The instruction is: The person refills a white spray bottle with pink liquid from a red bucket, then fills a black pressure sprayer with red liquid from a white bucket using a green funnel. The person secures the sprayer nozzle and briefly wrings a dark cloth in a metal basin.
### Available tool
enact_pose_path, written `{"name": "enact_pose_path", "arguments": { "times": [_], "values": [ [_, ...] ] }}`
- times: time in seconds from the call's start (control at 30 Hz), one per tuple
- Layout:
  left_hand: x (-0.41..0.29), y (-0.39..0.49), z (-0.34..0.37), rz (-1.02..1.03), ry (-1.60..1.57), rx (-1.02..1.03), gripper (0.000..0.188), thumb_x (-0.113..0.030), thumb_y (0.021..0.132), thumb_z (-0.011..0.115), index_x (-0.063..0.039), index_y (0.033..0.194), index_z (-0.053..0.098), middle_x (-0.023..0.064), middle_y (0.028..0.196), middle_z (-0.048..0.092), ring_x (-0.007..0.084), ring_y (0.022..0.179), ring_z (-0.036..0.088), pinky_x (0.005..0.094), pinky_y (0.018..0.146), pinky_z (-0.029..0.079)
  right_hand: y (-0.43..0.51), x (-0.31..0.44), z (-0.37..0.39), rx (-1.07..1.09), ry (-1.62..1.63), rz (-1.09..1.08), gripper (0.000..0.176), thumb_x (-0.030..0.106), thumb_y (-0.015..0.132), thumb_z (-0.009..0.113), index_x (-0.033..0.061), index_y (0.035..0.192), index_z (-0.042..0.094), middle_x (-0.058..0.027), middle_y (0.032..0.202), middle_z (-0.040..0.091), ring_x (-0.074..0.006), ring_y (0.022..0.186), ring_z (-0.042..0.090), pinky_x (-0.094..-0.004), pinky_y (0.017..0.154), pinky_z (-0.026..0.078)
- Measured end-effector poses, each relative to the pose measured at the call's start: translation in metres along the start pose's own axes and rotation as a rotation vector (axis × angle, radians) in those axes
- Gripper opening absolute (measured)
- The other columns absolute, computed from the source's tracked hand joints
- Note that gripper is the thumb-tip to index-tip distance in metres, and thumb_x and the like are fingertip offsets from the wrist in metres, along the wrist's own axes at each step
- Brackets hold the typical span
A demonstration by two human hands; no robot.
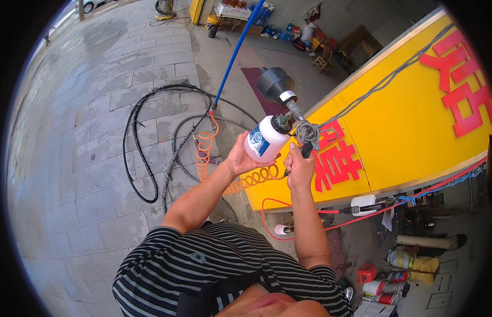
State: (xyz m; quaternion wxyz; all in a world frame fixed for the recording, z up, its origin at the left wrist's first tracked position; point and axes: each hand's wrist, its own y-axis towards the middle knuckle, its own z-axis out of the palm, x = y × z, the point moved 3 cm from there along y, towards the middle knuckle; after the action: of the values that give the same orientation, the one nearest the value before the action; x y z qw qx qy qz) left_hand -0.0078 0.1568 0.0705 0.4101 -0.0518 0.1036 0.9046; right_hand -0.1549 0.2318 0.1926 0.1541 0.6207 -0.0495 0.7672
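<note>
My left hand (238, 155) cradles the white plastic bottle (273, 134) of an air-powered cleaning gun from below and the side. Pinkish liquid shows through the bottle's lower part, and a blue label is on its side. My right hand (300, 168) is wrapped around the gun's black handle (306, 149), thumb uppermost. The gun's black cone nozzle (274, 84) points up and away from me. An orange coiled air hose (252, 181) runs from the handle's base. Just beyond my right hand, a bundled grey cable (308, 132) overlaps the gun; whether it touches the gun, I cannot tell.
A yellow sign panel (392, 107) with red characters stands close on the right. A blue air line (238, 49) meets the orange coil. Black hose loops (137, 115) lie on grey paving (87, 166). Another bottle gun (363, 205) hangs by a red hose (341, 224) at lower right.
</note>
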Motion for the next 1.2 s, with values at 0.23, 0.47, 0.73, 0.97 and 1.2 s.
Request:
{"name": "enact_pose_path", "arguments": {
  "times": [0.23, 0.47, 0.73, 0.97, 1.2],
  "values": [
    [0.008, -0.005, 0.009, -0.038, -0.072, 0.098, 0.096, -0.082, 0.099, 0.051, -0.016, 0.167, 0.037, 0.0251, 0.165, 0.045, 0.0509, 0.142, 0.055, 0.0594, 0.107, 0.059, -0.009, 0.005, 0.005, -0.052, -0.072, -0.023, 0.017, 0.014, 0.104, 0.074, 0.0063, 0.114, 0.063, 0.0029, 0.066, 0.050, -0.0061, 0.052, 0.045, -0.0236, 0.048, 0.035],
    [0.011, 0.002, 0.003, 0.149, 0.066, -0.093, 0.094, -0.084, 0.098, 0.052, -0.013, 0.159, 0.045, 0.0205, 0.151, 0.059, 0.0397, 0.129, 0.067, 0.0531, 0.097, 0.065, -0.007, 0.002, 0.016, -0.132, -0.010, -0.010, 0.017, 0.012, 0.101, 0.078, 0.0074, 0.110, 0.063, 0.0043, 0.067, 0.052, -0.0051, 0.051, 0.044, -0.0235, 0.047, 0.034],
    [0.004, 0.016, -0.018, -0.041, 0.166, -0.114, 0.088, -0.081, 0.103, 0.042, -0.010, 0.156, 0.049, 0.0175, 0.150, 0.063, 0.0330, 0.132, 0.068, 0.0447, 0.109, 0.060, 0.003, 0.004, 0.016, -0.196, -0.178, -0.030, 0.036, 0.021, 0.103, 0.079, 0.0015, 0.130, 0.067, 0.0040, 0.069, 0.053, -0.0047, 0.056, 0.047, -0.0224, 0.051, 0.035],
    [0.041, -0.058, -0.134, -0.314, 0.198, -0.456, 0.054, -0.044, 0.107, 0.070, -0.008, 0.145, 0.057, 0.0101, 0.146, 0.067, 0.0238, 0.131, 0.068, 0.0357, 0.103, 0.060, 0.031, 0.023, -0.026, -0.250, -0.404, -0.019, 0.032, 0.023, 0.104, 0.076, 0.0011, 0.127, 0.071, 0.0024, 0.072, 0.059, -0.0056, 0.059, 0.050, -0.0226, 0.055, 0.039],
    [-0.004, -0.272, -0.317, -0.108, 0.037, -1.190, 0.022, -0.029, 0.114, 0.054, -0.012, 0.123, 0.064, 0.0027, 0.120, 0.075, 0.0189, 0.105, 0.074, 0.0324, 0.085, 0.063, 0.057, 0.017, -0.059, -0.319, -0.594, -0.042, 0.033, 0.021, 0.105, 0.073, -0.0001, 0.130, 0.069, 0.0008, 0.079, 0.062, -0.0107, 0.071, 0.059, -0.0287, 0.067, 0.048]
  ]
}}
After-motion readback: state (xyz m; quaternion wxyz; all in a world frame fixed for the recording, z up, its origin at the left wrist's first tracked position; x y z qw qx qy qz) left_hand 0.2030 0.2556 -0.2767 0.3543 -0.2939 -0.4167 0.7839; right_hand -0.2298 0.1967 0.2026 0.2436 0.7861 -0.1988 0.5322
